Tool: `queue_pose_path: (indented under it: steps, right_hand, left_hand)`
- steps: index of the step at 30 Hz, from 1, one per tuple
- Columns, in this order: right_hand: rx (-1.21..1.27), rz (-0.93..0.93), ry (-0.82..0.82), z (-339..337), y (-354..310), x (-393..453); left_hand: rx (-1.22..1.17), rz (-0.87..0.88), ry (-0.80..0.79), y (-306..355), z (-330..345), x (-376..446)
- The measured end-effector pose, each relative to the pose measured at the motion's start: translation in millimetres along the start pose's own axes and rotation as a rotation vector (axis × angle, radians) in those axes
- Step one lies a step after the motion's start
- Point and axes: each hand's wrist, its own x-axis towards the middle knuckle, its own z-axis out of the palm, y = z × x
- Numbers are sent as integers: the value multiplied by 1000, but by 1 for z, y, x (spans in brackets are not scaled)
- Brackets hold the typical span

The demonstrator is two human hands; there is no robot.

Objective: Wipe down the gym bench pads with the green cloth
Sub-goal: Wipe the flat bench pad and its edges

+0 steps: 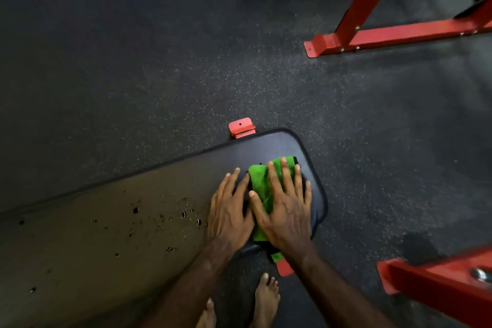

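Both hands flat on the end of the bench pad (165, 194), as I see it from the head view.

My right hand (286, 210) presses the green cloth (259, 186) with fingers straight and spread wide; my left hand (230, 210) rests just beside it on bare pad, fingers straight. Dark droplets (183, 213) speckle the pad left of the hands; red frame feet (241, 127) show beneath.

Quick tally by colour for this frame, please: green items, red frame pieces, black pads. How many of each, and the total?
Green: 1, the green cloth under both flat hands.
Red: 4, the frame foot past the pad, the frame foot on its near side, the rack top right, the rack bottom right.
Black: 1, the bench pad.
Total: 6
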Motion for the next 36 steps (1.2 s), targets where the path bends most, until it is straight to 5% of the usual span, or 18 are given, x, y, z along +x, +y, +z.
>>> queue_pose_path:
  steps: [8, 15, 22, 28, 33, 36]
  right_hand:
    - [-173, -125, -117, 19, 25, -6]
    - [-75, 218, -49, 19, 13, 80]
    - [-221, -268, -187, 5, 45, 23]
    - [-132, 161, -52, 24, 8, 91]
    - [-189, -250, -176, 20, 3, 40]
    - [-224, -304, -177, 5, 38, 40]
  left_hand:
    - [143, -130, 139, -51, -28, -3]
    - [218, -84, 92, -66, -24, -8]
    - [187, -88, 87, -67, -23, -8]
    - [194, -80, 96, -68, -22, -9]
    - [192, -90, 97, -67, -22, -8]
    - [192, -90, 87, -67, -23, -8]
